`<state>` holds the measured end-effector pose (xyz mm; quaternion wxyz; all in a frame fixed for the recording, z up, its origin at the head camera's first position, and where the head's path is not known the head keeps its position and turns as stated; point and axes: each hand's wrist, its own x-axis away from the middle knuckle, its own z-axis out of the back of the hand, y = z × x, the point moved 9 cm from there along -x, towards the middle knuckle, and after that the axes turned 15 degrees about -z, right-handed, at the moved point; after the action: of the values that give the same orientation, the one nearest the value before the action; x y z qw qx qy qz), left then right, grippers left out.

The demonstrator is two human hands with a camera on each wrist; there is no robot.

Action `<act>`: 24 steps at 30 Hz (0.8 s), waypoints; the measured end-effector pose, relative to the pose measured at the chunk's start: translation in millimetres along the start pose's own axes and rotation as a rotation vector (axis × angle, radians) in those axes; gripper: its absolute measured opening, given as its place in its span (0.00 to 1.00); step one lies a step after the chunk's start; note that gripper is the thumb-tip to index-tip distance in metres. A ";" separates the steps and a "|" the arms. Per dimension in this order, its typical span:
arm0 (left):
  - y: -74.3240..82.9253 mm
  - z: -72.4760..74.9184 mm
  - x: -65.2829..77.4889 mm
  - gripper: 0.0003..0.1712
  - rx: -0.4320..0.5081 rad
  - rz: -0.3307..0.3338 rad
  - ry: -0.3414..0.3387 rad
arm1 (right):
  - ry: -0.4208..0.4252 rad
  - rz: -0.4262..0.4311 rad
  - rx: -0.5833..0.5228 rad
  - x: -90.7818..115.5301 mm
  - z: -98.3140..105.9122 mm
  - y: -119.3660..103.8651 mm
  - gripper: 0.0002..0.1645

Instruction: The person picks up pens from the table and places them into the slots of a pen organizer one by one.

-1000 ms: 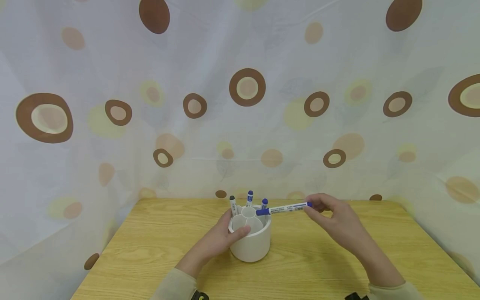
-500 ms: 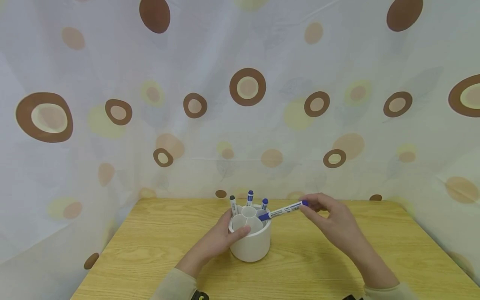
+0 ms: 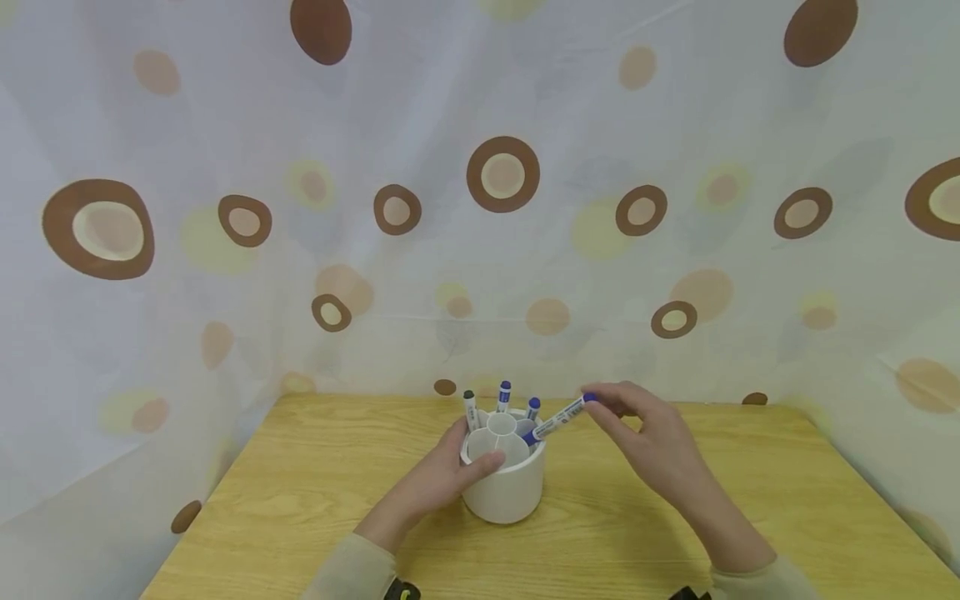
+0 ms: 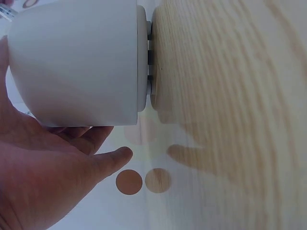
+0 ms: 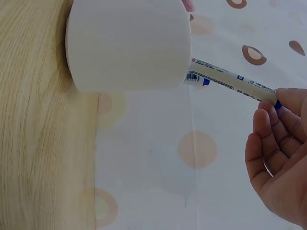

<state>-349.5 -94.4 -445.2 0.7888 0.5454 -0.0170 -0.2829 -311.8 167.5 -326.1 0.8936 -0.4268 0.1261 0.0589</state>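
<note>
A round white pen holder (image 3: 504, 496) with several compartments stands on the wooden table. Its left side is gripped by my left hand (image 3: 442, 477), the thumb over the front rim. In the left wrist view, my left hand (image 4: 53, 167) lies against the white wall of the holder (image 4: 76, 62). My right hand (image 3: 652, 437) pinches a white whiteboard marker (image 3: 561, 417) by its blue end. The marker slants down to the left, its blue cap inside the holder's right-hand compartment. In the right wrist view, thumb and fingertips hold the marker (image 5: 235, 82) at its end.
A black-capped marker (image 3: 470, 410) and two blue-capped ones, a middle marker (image 3: 504, 397) and a right marker (image 3: 532, 408), stand in the holder's back compartments. The wooden table (image 3: 300, 500) reaches back to a patterned curtain (image 3: 420, 275).
My right hand has moved left, tilting the marker from nearly level to a steeper slant, and its capped end has dropped into the holder. My left hand keeps its grip.
</note>
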 end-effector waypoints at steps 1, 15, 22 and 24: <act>0.5 -0.4 -0.1 0.55 0.002 0.000 -0.002 | -0.002 0.002 0.000 -0.5 -1.1 -0.5 0.16; 5.0 -1.2 -6.8 0.58 -0.013 -0.003 -0.010 | -0.017 0.008 0.026 -7.9 -5.5 -10.8 0.19; 5.9 10.8 -2.1 0.59 -0.114 0.024 -0.014 | -0.028 0.029 0.082 -8.9 -13.4 -2.7 0.20; 6.3 15.6 1.2 0.60 -0.169 0.033 -0.012 | -0.018 0.050 0.126 -8.0 -15.8 0.5 0.21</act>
<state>-351.1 -106.7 -433.7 0.8364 0.4750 -0.0068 -0.2734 -322.4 155.6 -333.8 0.9180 -0.3658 0.1320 0.0773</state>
